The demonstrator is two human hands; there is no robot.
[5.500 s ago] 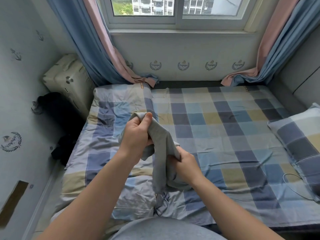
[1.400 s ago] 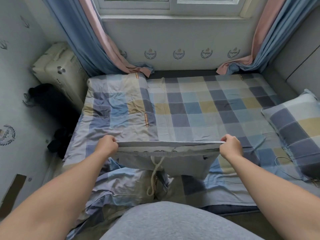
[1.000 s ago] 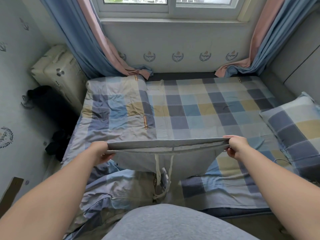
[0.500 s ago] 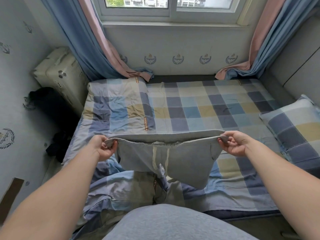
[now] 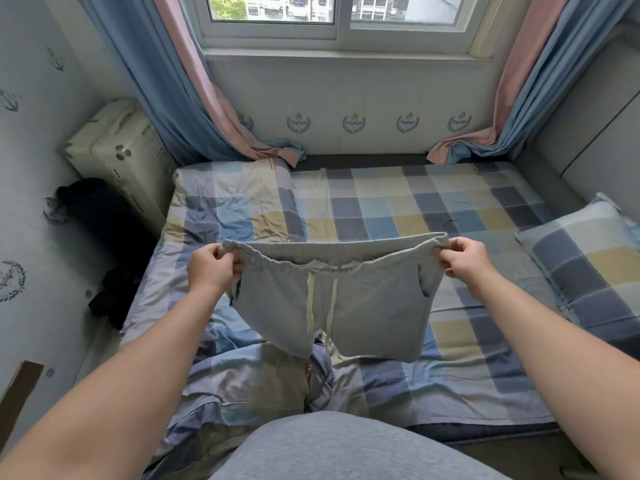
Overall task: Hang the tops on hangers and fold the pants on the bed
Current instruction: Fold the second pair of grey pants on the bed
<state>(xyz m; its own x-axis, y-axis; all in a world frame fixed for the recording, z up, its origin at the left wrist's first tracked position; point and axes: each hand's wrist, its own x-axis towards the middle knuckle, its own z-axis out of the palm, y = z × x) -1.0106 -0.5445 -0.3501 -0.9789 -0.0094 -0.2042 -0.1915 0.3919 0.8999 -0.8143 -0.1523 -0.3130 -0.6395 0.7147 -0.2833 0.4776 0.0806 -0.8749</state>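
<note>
Left hand (image 5: 211, 268) pinching waistband of grey shorts (image 5: 332, 299), right hand (image 5: 464, 259) likewise — stretched above bed (image 5: 433, 209)

I see the bed (image 5: 415, 209) spread with a checked sheet in blue, grey and yellow; beyond the left hand (image 5: 211, 268) a matching quilt (image 5: 235, 209) lies folded along that side, and nearer than that hand its fabric bunches in rumpled folds; out past the right hand (image 5: 464, 259) a checked pillow (image 5: 595, 261) sits at the bed's edge; far beyond both hands, the left curtain end (image 5: 273, 152) and the right curtain end (image 5: 457, 150) pool at the bed's far edge.
</note>
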